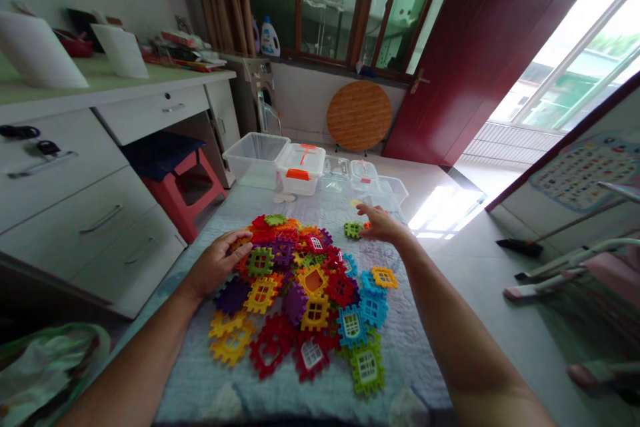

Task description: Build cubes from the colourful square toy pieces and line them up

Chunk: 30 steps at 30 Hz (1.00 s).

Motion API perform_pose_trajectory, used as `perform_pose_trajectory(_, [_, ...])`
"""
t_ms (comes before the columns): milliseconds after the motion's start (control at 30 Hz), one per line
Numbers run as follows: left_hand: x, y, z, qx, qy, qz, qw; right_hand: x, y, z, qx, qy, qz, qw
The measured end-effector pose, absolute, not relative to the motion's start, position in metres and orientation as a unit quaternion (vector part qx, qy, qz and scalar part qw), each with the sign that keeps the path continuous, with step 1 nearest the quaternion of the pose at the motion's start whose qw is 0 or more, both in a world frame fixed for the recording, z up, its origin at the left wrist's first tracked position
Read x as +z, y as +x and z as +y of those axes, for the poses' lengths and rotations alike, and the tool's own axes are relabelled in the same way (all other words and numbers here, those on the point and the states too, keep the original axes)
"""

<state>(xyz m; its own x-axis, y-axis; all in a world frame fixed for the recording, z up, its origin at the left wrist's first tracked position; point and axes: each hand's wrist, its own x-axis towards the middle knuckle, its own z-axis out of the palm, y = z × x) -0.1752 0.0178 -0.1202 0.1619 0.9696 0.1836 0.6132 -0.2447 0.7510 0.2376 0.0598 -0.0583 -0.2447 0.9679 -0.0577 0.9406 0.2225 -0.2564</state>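
Flanking 1 tile pile point(314, 280): 2 hands point(217, 265) point(384, 225)

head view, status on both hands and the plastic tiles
Left hand at left side of interlocking plastic tile heap. Right hand beside small green tile, grip unclear. Lidded container with orange latches stands beyond, not blocking.

Two hands point(220, 263) point(381, 223), one block heap point(314, 280)
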Motion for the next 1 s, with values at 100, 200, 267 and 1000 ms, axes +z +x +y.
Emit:
perform_pose_trajectory(100, [-0.119, -0.174, 0.017, 0.343, 0.711, 0.556, 0.262, -0.068, 0.227, 0.060, 0.129, -0.608, -0.783, 0.023])
perform_pose_trajectory(200, [-0.118, -0.173, 0.016, 0.345, 0.709, 0.558, 0.260, -0.076, 0.221, 0.062, 0.132, -0.604, -0.786, 0.023])
perform_pose_trajectory(267, [-0.118, -0.173, 0.016, 0.343, 0.710, 0.558, 0.260, -0.078, 0.221, 0.063, 0.132, -0.600, -0.789, 0.028])
perform_pose_trajectory(1000, [-0.120, -0.175, 0.019, 0.336, 0.718, 0.554, 0.254, -0.066, 0.264, 0.062, 0.089, -0.626, -0.772, -0.067])
